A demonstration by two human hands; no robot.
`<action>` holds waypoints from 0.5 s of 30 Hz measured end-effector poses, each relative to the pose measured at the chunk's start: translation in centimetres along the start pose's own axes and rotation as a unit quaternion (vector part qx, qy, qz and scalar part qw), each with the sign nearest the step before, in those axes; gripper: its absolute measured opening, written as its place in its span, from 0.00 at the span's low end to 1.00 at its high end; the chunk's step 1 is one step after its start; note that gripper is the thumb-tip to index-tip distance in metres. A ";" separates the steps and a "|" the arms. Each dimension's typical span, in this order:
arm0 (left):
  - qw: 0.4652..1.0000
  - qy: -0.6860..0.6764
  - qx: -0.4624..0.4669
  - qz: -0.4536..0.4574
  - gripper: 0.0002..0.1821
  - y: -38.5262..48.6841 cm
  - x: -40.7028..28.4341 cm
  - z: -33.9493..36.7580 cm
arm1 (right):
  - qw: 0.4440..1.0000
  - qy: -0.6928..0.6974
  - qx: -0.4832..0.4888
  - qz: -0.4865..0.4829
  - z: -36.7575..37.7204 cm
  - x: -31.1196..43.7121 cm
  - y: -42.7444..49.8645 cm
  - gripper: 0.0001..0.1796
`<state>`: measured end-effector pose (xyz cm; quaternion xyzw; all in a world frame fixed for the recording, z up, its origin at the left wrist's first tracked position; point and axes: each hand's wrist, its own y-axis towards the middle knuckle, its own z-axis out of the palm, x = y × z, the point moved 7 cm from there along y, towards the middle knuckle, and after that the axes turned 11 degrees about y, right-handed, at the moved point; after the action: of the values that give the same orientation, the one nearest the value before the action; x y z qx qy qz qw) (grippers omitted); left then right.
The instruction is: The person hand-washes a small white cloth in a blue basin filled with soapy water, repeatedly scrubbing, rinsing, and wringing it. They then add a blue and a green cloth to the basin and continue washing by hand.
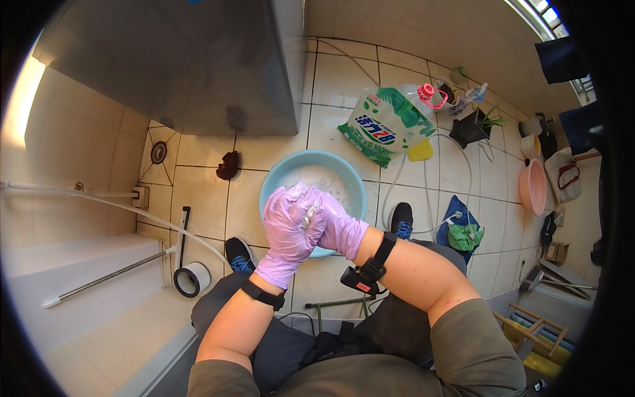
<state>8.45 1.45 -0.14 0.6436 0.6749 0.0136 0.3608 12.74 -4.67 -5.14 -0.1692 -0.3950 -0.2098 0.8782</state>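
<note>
Over a light blue plastic basin [361, 191], my left hand [292, 223] and my right hand [337, 221] are pressed together. Both wear thin, wet lilac disposable gloves. A little white, foamy matter shows between the curled fingers; whether it is only suds or part of a held piece, I cannot tell. White suds [317, 173] float on the water behind my hands. Just beyond the basin to the right lies a large green and white detergent bag [382, 121] bearing writing. My fingers hide the near part of the basin.
A clear jug with a pink cap [425, 91] and a potted plant [471, 127] stand back right. A dark red wet cloth [228, 165] lies left, near a floor drain [158, 152]. A hose [198, 239], cylindrical filter [192, 279] and shoes flank the basin. Farther right are a green cloth [465, 235] and pink basin [532, 188].
</note>
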 end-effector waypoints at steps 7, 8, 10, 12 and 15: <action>0.997 -0.068 -0.020 -0.027 0.10 0.1 0.0 0.1 | 0.941 0.332 -0.034 0.060 -0.1 -2.4 0.6 0.08; 0.996 -0.075 -0.020 -0.035 0.09 0.1 0.0 0.2 | 0.936 0.345 -0.017 0.059 -0.1 -2.5 0.7 0.08; 0.993 -0.099 -0.018 -0.055 0.08 -0.1 0.1 0.4 | 0.955 0.294 -0.016 0.038 -0.5 -2.8 0.8 0.09; 0.988 -0.134 -0.014 -0.077 0.08 -0.4 0.4 0.8 | 0.965 0.259 -0.025 0.022 -0.9 -3.2 0.9 0.11; 0.984 -0.134 -0.017 -0.114 0.08 -0.7 1.1 1.3 | 0.956 0.288 -0.053 0.025 -1.4 -4.0 1.1 0.13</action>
<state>8.54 1.69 -1.94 0.5524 0.6887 -0.1024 0.4584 11.73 -3.47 -9.21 -0.1578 -0.1088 -0.2487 0.9494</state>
